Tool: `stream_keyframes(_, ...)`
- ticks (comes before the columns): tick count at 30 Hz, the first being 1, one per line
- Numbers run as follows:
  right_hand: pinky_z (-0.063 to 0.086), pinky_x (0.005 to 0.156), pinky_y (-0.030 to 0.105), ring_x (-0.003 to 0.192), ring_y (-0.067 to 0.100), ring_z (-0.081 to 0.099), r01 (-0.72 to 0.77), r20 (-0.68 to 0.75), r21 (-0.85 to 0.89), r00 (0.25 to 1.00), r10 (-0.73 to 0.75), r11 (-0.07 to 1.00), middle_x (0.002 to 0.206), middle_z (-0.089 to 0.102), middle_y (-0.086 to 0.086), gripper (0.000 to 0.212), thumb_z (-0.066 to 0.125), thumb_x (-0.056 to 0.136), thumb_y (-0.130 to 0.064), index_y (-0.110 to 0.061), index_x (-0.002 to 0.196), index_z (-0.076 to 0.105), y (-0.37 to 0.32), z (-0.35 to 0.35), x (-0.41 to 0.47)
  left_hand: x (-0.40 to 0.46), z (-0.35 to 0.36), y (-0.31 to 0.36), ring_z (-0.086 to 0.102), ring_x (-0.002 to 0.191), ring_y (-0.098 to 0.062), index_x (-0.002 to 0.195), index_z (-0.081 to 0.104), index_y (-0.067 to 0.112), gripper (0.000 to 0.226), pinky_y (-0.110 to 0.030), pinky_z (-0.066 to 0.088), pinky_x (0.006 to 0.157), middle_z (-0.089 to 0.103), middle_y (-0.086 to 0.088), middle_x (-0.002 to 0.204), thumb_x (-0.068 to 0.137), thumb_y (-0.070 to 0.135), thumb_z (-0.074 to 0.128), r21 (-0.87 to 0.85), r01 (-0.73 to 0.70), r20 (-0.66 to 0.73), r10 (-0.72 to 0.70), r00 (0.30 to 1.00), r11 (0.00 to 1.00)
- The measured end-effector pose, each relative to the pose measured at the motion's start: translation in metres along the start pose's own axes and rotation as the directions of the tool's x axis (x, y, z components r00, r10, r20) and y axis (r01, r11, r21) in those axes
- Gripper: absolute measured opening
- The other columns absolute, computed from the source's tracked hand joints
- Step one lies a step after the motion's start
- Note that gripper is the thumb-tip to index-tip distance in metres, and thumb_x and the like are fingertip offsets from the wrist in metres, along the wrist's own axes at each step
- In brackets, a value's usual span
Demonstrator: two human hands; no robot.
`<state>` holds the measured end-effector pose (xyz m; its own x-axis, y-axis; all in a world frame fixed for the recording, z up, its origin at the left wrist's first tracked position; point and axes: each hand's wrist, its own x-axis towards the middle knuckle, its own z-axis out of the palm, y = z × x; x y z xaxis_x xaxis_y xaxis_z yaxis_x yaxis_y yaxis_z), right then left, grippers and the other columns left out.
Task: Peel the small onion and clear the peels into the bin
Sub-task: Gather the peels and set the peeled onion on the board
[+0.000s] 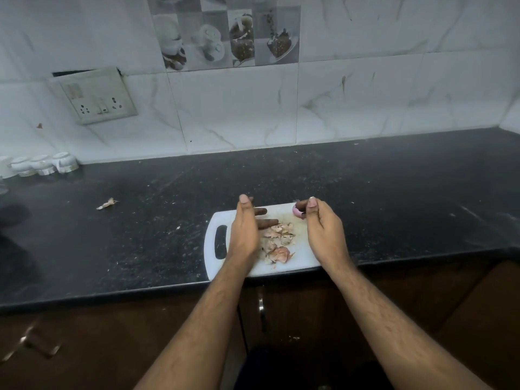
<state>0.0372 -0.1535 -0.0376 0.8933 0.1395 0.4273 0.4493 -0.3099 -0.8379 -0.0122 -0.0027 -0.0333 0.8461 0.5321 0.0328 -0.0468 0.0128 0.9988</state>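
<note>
A small pink onion (298,212) is pinched between the thumb and fingers of the right hand (323,225) over the far edge of a white cutting board (305,256). The left hand (245,229) is held released, fingers straight, edge-on to the board. A pile of peels (277,242) is seen between the 2 hands. On the black counter (140,235), 1 stray peel (107,204) lies well left of the left hand.

Right hand (320,223) pinches small onion (298,213) over cutting board (306,256) — left hand (245,229) open, apparently edging peels (277,242).
</note>
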Motion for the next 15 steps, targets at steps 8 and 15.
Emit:
stream_keyframes(8,0.036,0.114,0.046,0.145,0.020,0.029,0.285,0.508,-0.419,0.861,-0.037,0.862,0.158,0.027,0.001,0.095,0.049,0.084,-0.079,-0.022,0.157,0.028,-0.011,0.012,-0.025,0.000,-0.001,0.004,0.059,0.133,-0.021,0.141,0.054,0.019,0.087,-0.040,0.038,0.122,0.061,-0.010,0.143,0.093,0.078,0.012,-0.188,0.043,-0.026,-0.048,0.999,0.981)
stream_keyframes(15,0.043,0.111,0.047,0.143,0.025,0.031,0.325,0.537,-0.415,0.841,-0.059,0.850,0.156,0.029,0.004,0.084,0.074,0.086,-0.054,-0.022,0.154,0.035,-0.010,0.030,0.011,0.011,-0.006,-0.003,0.040,0.150,-0.020,0.153,0.047,0.013,0.089,-0.027,0.030,0.110,0.046,-0.007,0.161,0.101,0.068,0.001,-0.306,0.069,0.019,-0.066,0.998,0.950)
